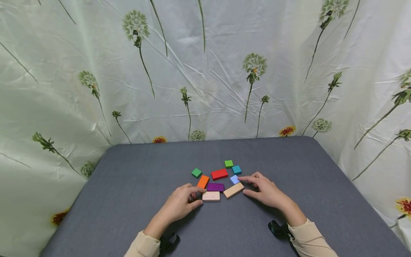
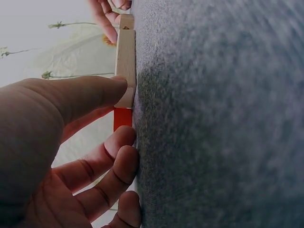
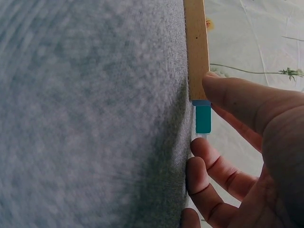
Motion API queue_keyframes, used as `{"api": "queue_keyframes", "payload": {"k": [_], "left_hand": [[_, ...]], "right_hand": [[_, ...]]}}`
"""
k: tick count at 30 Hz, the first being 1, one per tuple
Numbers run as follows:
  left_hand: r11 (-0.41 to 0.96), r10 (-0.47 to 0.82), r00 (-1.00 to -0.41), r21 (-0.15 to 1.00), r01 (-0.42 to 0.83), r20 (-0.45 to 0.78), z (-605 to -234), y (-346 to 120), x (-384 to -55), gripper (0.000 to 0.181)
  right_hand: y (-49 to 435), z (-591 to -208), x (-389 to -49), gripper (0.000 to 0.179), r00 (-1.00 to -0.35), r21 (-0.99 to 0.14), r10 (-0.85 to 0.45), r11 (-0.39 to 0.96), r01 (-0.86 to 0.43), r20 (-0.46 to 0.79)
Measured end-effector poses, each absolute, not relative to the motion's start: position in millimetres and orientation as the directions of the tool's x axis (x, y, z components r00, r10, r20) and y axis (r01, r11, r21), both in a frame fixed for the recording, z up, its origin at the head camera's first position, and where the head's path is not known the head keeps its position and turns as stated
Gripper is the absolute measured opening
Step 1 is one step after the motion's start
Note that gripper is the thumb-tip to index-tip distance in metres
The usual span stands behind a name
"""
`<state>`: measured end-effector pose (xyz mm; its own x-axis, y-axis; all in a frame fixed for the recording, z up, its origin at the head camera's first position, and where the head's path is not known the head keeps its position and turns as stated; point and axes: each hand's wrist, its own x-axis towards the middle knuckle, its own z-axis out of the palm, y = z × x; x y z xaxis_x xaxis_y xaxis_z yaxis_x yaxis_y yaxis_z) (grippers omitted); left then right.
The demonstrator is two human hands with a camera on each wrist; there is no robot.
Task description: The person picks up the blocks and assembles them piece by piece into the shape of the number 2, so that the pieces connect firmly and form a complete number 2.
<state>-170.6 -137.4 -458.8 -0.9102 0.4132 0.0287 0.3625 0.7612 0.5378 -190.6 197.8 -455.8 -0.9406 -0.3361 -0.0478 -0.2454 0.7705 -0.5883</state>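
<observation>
Small painted wooden blocks lie flat in a cluster on the table. My left hand (image 1: 181, 203) has its forefinger at the back left corner of a pale wooden block (image 1: 211, 196) and its thumb at the front corner, lightly pinching that end. Touching the pale block's far side is a purple block (image 1: 216, 187); an orange block (image 1: 203, 181) stands at an angle beside it. My right hand (image 1: 268, 191) reaches a light blue block (image 1: 234, 179) with its forefinger. Its thumb lies by the right end of a tan block (image 1: 233, 190), and its fingers are spread.
Behind them lie a red block (image 1: 219, 174), a teal block (image 1: 236, 169), a light green block (image 1: 228, 164) and a dark green block (image 1: 197, 173). A grey cloth covers the table (image 1: 128, 185). A flower-printed curtain (image 1: 218, 71) hangs along its back edge.
</observation>
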Motion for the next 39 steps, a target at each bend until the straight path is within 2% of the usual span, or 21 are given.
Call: {"api": "queue_keyframes", "payload": {"k": [23, 39], "left_hand": [[0.78, 0.359, -0.931, 0.529, 0.336, 0.062, -458.4, -128.7, -165.2, 0.026], [0.775, 0.386, -0.922, 0.529, 0.345, 0.035, -456.5, -131.3, -163.1, 0.024]], "right_hand": [[198.0, -455.8, -190.9, 0.046, -0.941, -0.593, -0.335, 0.766, -0.246, -0.042], [197.6, -455.8, -191.0, 0.047, -0.944, -0.591, -0.325, 0.772, -0.233, -0.052]]}}
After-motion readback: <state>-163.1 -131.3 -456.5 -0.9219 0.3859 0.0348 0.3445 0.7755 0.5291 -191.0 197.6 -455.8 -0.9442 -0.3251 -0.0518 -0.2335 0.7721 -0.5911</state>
